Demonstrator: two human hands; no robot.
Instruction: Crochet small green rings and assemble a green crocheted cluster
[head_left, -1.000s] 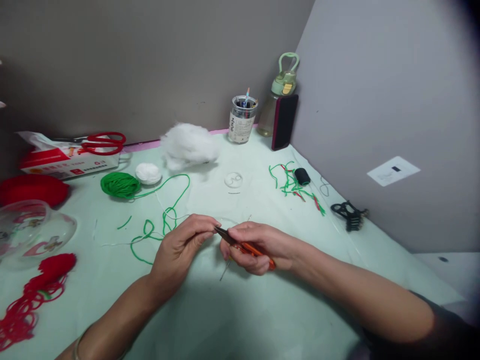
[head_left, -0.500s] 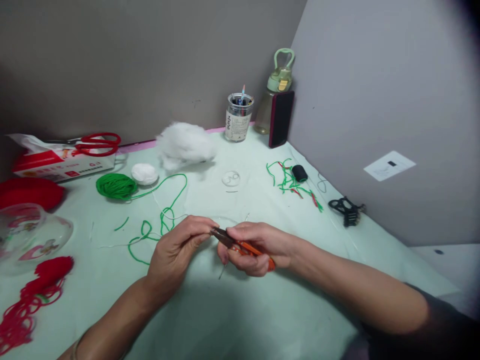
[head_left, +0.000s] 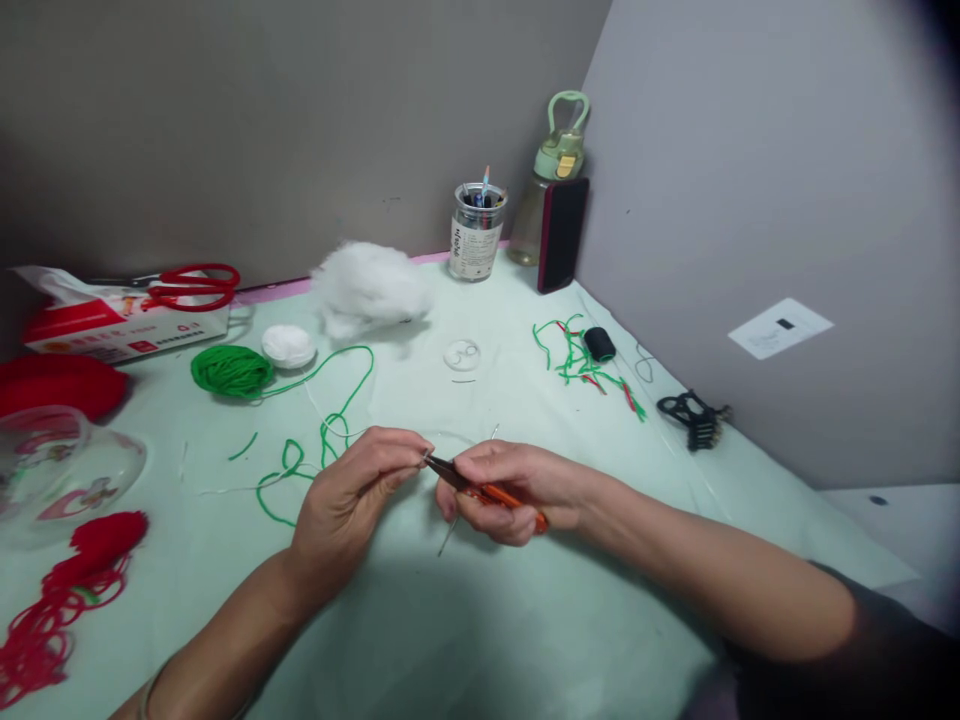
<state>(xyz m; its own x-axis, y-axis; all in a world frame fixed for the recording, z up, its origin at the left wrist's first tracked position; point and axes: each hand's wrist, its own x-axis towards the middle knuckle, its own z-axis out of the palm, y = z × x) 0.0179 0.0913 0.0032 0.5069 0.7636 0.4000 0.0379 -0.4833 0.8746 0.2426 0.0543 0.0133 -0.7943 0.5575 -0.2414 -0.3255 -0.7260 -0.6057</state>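
My right hand [head_left: 499, 492] is wrapped round orange-handled thread snips [head_left: 448, 472], whose dark blades point left. My left hand [head_left: 360, 490] is pinched closed right at the blade tips. What sits between its fingertips is too small to make out; a thin white strand [head_left: 336, 425] runs toward this hand from the left. A thin metal needle or hook [head_left: 448, 537] shows beneath my right hand, its ends poking out above and below. Green yarn [head_left: 291, 458] lies in loose loops left of my left hand.
At the left are a green yarn ball [head_left: 231, 372], a white ball [head_left: 289, 346], red yarn [head_left: 90, 580], a clear bowl [head_left: 112, 470] and red scissors [head_left: 196, 288] on a tissue box [head_left: 127, 335]. White stuffing [head_left: 371, 288], a pen cup [head_left: 475, 245], thread scraps [head_left: 577, 370] and a black clip [head_left: 694, 420] lie farther off.
The blades and orange handles of the snips have drawn closer together in my right hand. Both hands stay in nearly the same place.
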